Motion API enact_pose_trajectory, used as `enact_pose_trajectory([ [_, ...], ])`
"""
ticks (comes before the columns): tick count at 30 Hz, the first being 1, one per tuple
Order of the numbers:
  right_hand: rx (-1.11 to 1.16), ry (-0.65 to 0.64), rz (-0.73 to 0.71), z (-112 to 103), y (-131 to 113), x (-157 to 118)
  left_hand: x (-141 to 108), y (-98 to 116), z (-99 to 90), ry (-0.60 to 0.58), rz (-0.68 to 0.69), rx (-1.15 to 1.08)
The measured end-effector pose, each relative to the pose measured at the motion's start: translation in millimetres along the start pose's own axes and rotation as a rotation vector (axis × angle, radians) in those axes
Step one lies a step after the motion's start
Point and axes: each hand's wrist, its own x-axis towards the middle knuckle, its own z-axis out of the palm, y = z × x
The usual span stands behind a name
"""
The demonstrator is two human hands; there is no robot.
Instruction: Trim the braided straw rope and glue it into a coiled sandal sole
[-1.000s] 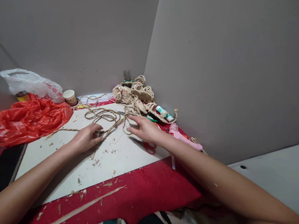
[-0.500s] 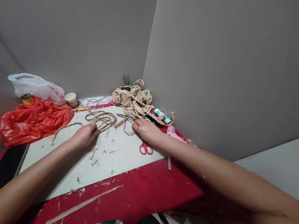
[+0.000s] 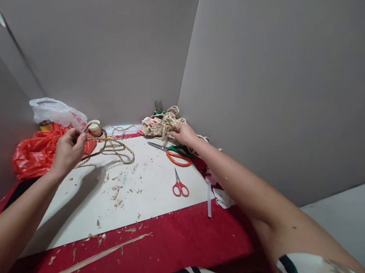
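My left hand (image 3: 70, 148) is closed on a brown braided cord (image 3: 120, 147), raised above the left of the white board (image 3: 154, 192); its loops hang out to the right. At the back corner my right hand (image 3: 184, 135) is closed on pale straw cord at the pile of braided cord (image 3: 153, 127). Large scissors (image 3: 178, 157) with one orange and one green handle loop lie on the board below that hand. Nearer me are small red-handled scissors (image 3: 180, 188), blades pointing away.
A red plastic bag (image 3: 33, 156), a white plastic bag (image 3: 57, 111) and a paper cup (image 3: 94, 128) stand at the back left. Green-handled pruners (image 3: 158, 107) rest by the wall. Straw scraps and a long flat strip (image 3: 104, 253) lie on the red cloth (image 3: 176, 239).
My left hand has lifted the brown cord up and to the left. My right hand has moved from beside the large scissors back to the cord pile, and the scissors now lie uncovered.
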Motion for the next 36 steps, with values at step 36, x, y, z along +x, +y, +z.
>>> enact_pose_trajectory([
  [36,-0.384,0.045,-0.16,3.1,-0.1,4.7,14.1,23.7,142.4,-0.594,-0.008,-0.04],
])
